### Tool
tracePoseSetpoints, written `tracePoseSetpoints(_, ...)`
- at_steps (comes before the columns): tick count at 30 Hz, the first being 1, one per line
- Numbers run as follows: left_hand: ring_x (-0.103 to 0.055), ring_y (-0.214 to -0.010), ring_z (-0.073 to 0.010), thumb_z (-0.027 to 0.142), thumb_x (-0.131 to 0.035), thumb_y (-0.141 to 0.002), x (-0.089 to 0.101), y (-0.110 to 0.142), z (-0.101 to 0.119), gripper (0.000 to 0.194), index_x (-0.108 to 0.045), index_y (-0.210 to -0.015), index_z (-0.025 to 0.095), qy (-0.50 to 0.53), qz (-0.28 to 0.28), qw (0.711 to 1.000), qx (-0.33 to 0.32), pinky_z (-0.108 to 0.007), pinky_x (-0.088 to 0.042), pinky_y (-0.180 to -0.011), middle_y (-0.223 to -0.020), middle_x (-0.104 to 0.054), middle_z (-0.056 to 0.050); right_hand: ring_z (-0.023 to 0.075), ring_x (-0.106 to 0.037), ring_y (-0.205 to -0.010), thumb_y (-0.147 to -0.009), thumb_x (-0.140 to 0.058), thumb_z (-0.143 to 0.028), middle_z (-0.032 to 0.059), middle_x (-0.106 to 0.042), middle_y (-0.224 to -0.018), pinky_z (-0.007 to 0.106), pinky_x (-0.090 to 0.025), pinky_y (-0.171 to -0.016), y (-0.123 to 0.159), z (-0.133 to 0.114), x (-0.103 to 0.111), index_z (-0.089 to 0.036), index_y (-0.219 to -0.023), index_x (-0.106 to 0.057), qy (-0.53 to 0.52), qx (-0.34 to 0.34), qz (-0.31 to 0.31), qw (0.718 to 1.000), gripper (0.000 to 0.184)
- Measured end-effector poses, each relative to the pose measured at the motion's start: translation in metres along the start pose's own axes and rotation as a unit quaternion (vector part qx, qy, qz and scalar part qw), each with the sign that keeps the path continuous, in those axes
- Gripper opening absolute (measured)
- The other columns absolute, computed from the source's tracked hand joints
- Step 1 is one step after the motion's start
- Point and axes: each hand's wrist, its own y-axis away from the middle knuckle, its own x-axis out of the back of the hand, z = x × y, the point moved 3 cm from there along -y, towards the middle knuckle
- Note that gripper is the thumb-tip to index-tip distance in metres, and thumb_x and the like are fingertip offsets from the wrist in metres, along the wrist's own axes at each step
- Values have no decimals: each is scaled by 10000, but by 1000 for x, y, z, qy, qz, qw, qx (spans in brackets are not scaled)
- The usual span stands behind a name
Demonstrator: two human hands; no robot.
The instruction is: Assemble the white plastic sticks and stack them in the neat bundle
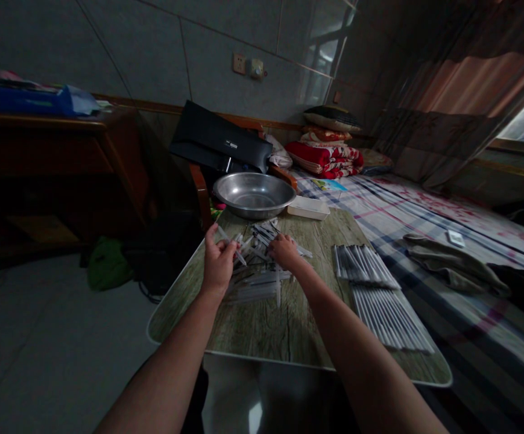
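Observation:
My left hand (219,260), closed in a pinch, holds a slim translucent pen barrel (240,255) slanting above the table's left half. Beside it, my right hand (283,250) reaches into a loose heap of pen parts (262,238), fingers bent down; what they grip is too small to make out. Below the hands lie clear pen barrels (252,290), roughly side by side, with one pointing toward me. At the table's right, finished-looking white pens lie in two rows, a farther row (365,264) and a nearer row (391,317).
A steel basin (255,196) and a white box (309,208) stand at the far edge of the wood-patterned table (307,337). Behind is a chair with a black case (220,140). A bed (451,295) with cloth and a phone adjoins the right; a wooden desk (63,144) stands left.

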Motion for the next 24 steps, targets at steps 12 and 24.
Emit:
tracePoseSetpoints(12, -571, -676, -120, 302, -586, -863, -45, 65, 8, 679, -252, -1451, 239, 30, -341, 931, 129, -255, -454, -659, -732, -597, 29, 93, -527, -510, -716, -728, -347, -43, -577, -600, 199, -427, -450, 98, 14, 21, -189, -798, -578, -705, -31, 70, 705, 232)
tracePoseSetpoints(24, -467, -586, -83, 300, -581, -852, -58, 85, -1, 489, -479, -1325, 231, -4, -414, 892, 183, -223, -370, -574, -778, -569, 16, 137, -617, -671, -713, -696, -304, 6, -648, -736, 234, -508, -523, 119, 17, 18, -196, -890, -642, -685, -67, 140, 711, 213)
